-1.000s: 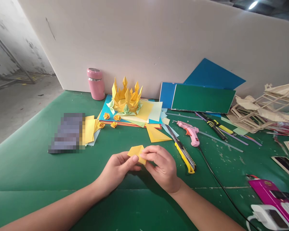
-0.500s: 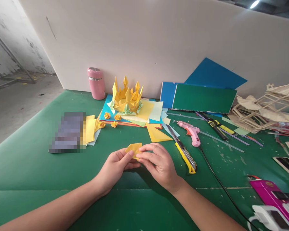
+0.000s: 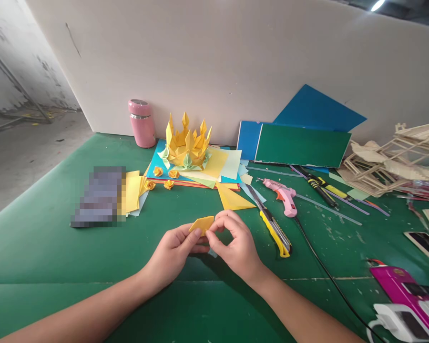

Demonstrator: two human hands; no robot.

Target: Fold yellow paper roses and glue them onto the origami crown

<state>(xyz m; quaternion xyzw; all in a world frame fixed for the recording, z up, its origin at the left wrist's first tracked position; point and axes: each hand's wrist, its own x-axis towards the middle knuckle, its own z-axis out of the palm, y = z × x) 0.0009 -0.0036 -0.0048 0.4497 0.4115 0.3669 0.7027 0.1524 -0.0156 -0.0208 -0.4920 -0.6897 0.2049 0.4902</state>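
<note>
While left hand holds paper, right hand pinches.

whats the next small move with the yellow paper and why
Probably slide the right hand pinch along the paper edge to sharpen the crease. The left hand holds the small folded piece above the mat, and the right thumb and forefinger meet at its right corner.

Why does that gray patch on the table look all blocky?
Head view: the patch is pixelated, hiding what lies there; the left hand, right hand and paper look sharp; a lamp glares top right.
</note>
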